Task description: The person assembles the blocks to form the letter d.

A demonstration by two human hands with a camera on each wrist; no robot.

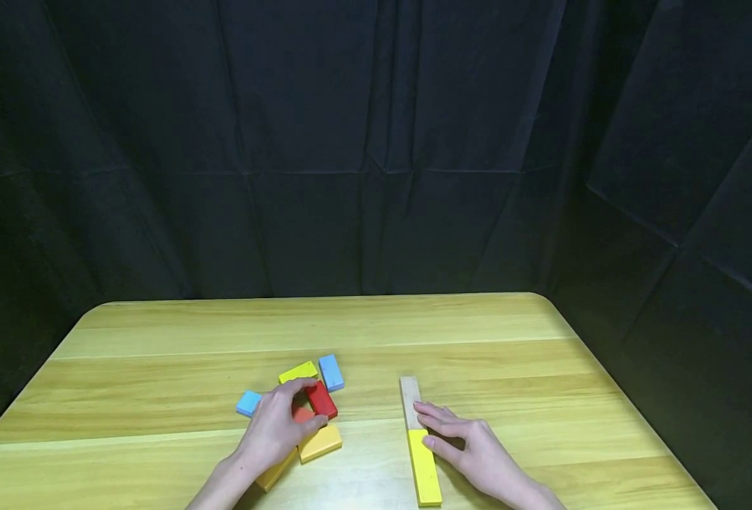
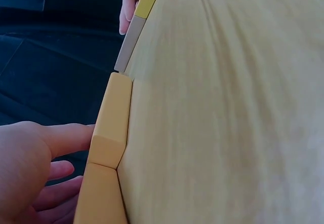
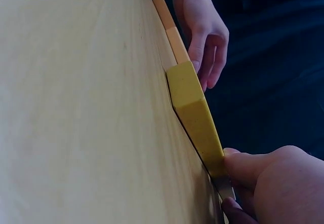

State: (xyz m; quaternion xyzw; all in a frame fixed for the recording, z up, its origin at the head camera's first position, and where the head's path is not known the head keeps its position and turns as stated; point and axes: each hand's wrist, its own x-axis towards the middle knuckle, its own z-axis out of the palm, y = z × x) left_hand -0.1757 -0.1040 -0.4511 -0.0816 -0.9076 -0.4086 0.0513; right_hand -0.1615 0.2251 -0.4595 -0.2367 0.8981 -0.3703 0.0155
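Observation:
At the left-hand group of blocks, my left hand [image 1: 277, 421] has its thumb and forefinger curved around a red block [image 1: 322, 399], one near each end. A paler red block [image 1: 302, 414] lies partly under that hand. My right hand [image 1: 471, 450] rests its fingers beside and on a straight row made of a whitish block [image 1: 411, 400] and a yellow block [image 1: 423, 467], set end to end. The thumb touches the yellow block near the joint, and the fingertips reach the whitish one. In the right wrist view the thumb [image 3: 243, 165] lies against the yellow block's edge.
Around my left hand lie a light orange block [image 1: 321, 444], a darker orange block [image 1: 277, 470], a yellow block [image 1: 298, 372] and two blue blocks, one upper right [image 1: 331, 372] and one left [image 1: 248, 403]. Dark curtains [image 1: 312, 142] surround the wooden table [image 1: 529, 368].

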